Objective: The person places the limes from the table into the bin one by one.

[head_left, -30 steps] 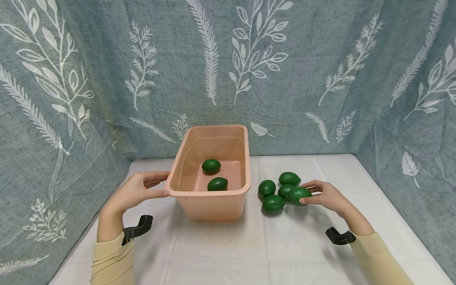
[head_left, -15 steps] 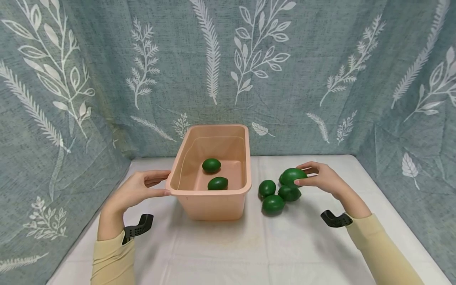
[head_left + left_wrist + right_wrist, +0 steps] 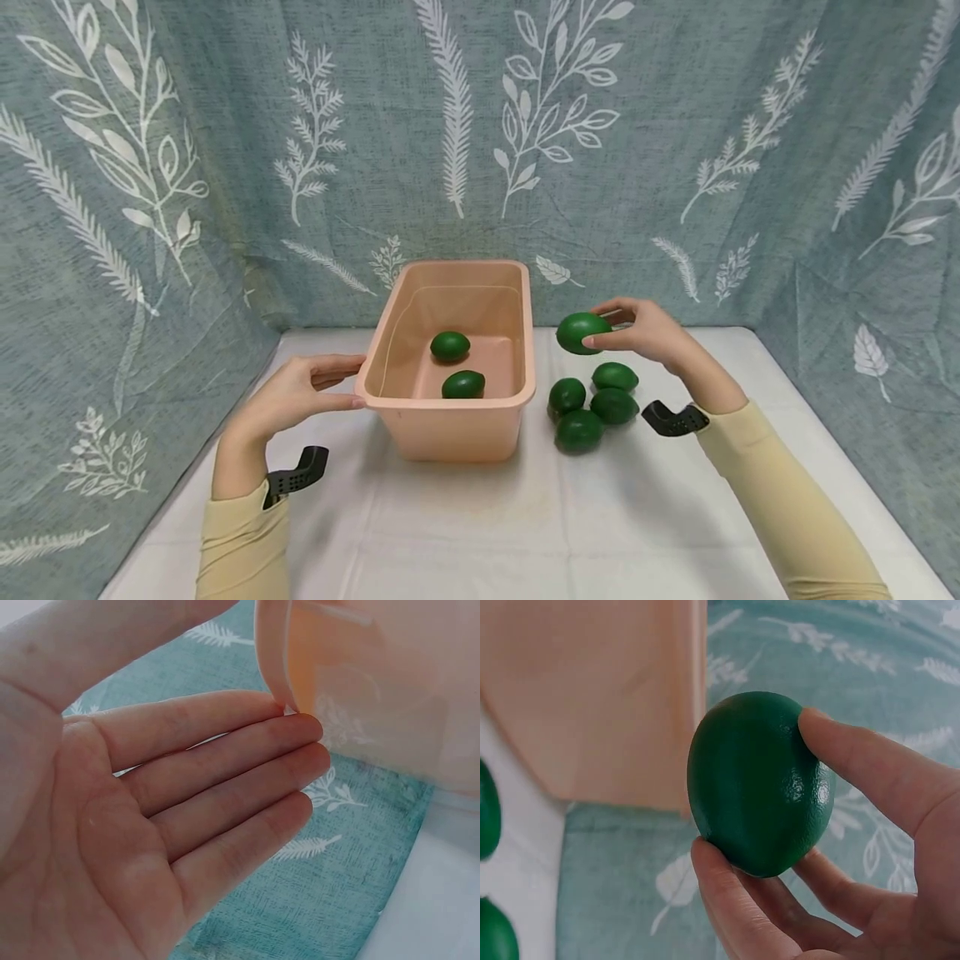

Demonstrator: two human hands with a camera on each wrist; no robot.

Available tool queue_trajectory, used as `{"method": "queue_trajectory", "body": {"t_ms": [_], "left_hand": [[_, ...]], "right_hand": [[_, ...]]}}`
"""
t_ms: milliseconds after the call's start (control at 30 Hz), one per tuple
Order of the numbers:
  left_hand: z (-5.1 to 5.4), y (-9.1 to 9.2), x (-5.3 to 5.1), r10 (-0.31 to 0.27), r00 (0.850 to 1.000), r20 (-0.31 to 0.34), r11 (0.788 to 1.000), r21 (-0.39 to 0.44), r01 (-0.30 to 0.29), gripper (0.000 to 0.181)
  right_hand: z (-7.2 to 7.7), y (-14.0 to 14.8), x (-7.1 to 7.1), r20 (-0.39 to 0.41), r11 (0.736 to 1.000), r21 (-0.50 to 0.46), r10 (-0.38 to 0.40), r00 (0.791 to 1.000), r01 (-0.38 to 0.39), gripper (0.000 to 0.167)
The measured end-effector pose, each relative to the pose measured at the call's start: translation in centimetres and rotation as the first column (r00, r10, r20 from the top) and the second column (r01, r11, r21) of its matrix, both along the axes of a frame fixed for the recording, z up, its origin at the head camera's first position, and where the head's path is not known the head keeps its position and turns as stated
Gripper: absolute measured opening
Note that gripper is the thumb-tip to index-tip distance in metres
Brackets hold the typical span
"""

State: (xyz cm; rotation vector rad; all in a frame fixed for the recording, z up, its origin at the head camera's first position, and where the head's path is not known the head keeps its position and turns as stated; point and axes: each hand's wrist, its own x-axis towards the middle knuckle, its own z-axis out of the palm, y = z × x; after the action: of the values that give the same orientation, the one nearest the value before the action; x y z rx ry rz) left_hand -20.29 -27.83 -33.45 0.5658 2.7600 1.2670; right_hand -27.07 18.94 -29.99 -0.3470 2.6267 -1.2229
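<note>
A pink plastic bin [image 3: 459, 433] stands on the white-covered table, with two green limes [image 3: 450, 346] lying inside it. My left hand [image 3: 288, 398] touches the bin's left rim near its front corner; its fingers look straight in the left wrist view, tips against the rim [image 3: 274, 656]. To the right of the bin, my right hand [image 3: 645, 335] holds another lime [image 3: 583, 333] in the air between thumb and fingers. The right wrist view shows this lime [image 3: 754, 784] pinched, with the bin's wall [image 3: 592, 697] beside it.
Several more limes [image 3: 580, 431] sit in a cluster on the table right of the bin, below my right hand. A grey-green curtain [image 3: 480, 167] with white leaf prints hangs behind and at both sides. The white cloth [image 3: 465, 533] spreads in front.
My right hand has lifted one lime off the cluster and carried it up and left toward the bin. My left hand stays at the rim. The view has shifted slightly.
</note>
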Motion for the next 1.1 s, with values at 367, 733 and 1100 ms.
{"method": "queue_trajectory", "body": {"t_ms": [367, 733, 1100], "left_hand": [[0.4, 0.1, -0.2, -0.009, 1.000, 0.004, 1.000, 0.004, 0.009, 0.063], [0.0, 0.0, -0.1, -0.007, 1.000, 0.008, 1.000, 0.006, 0.006, 0.064], [-0.1, -0.1, -0.3, -0.010, 1.000, 0.005, 1.000, 0.008, 0.010, 0.064]], "right_hand": [[2.6, -4.5, -1.5, -0.009, 0.999, -0.046, 0.022, 1.000, -0.022, 0.061], [3.6, -8.8, -2.5, 0.037, 0.993, -0.116, 0.041, 0.998, -0.037, 0.059], [3.4, -12.0, -4.4, 0.067, 0.992, -0.115, 0.056, 0.996, -0.048, 0.059]]}}
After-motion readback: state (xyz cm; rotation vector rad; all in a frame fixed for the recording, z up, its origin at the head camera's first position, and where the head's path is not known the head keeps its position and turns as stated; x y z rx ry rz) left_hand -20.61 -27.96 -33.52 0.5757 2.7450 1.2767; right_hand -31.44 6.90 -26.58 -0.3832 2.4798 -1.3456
